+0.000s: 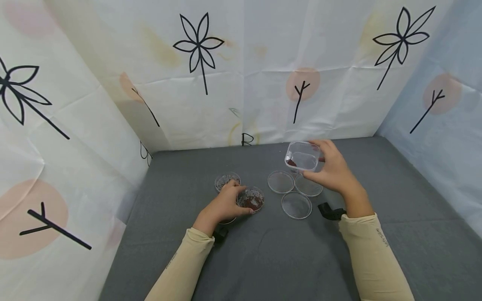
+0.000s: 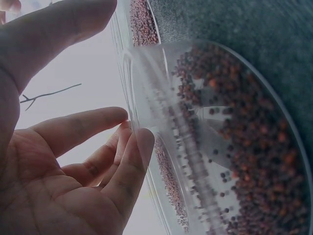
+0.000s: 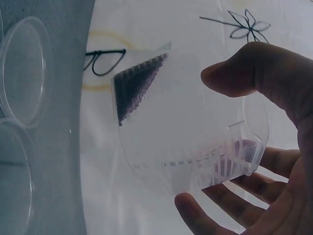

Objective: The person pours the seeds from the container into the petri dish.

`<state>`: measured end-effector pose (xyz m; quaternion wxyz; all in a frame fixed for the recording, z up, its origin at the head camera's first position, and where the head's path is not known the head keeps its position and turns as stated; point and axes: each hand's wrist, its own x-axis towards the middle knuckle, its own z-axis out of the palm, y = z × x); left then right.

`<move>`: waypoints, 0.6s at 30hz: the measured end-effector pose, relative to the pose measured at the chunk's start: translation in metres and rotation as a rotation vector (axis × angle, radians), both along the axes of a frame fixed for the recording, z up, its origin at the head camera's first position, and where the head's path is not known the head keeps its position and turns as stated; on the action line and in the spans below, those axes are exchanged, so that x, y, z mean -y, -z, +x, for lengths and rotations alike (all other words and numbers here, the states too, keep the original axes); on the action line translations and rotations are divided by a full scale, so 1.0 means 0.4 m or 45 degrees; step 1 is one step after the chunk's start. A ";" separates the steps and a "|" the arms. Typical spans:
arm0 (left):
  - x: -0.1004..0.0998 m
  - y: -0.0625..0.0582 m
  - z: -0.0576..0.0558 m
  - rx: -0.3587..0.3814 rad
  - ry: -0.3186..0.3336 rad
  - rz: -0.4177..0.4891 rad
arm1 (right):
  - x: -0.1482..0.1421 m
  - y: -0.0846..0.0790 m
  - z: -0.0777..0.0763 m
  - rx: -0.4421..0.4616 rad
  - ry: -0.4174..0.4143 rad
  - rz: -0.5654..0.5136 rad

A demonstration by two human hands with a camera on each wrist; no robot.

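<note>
My left hand (image 1: 224,203) holds a round clear petri dish (image 1: 253,202) by its rim, thumb on the near side and fingers on the far side. Small reddish-brown seeds (image 2: 259,142) cover part of that dish. Another seed-filled petri dish (image 1: 223,182) lies just behind the hand, and a third dish (image 1: 228,221) is mostly hidden under it. Raised above the table, my right hand (image 1: 333,169) grips a clear plastic container (image 1: 303,155), tilted, between thumb and fingers. A small heap of dark seeds (image 3: 134,88) sits in one corner of the container.
Three clear dishes lie grouped below the container: a left one (image 1: 280,182), a right one (image 1: 309,186) and a near one (image 1: 296,205). A grey cloth (image 1: 286,259) covers the table. White printed sheets (image 1: 263,83) hang at the back and sides.
</note>
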<state>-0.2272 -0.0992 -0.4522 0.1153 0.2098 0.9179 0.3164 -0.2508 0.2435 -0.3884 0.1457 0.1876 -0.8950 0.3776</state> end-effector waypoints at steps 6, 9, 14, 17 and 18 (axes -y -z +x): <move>0.001 0.004 -0.001 -0.002 -0.009 -0.009 | -0.052 0.000 -0.003 0.017 0.088 -0.003; 0.002 0.003 -0.001 -0.006 -0.005 -0.010 | -0.076 0.002 -0.004 0.040 0.137 0.005; 0.004 0.005 -0.001 -0.024 0.000 -0.007 | -0.111 0.011 -0.004 0.103 0.210 0.007; 0.004 0.005 -0.001 -0.026 -0.001 -0.007 | -0.131 0.016 -0.006 0.135 0.232 0.015; 0.005 0.006 -0.001 -0.026 -0.002 -0.008 | -0.137 0.019 -0.007 0.142 0.234 0.017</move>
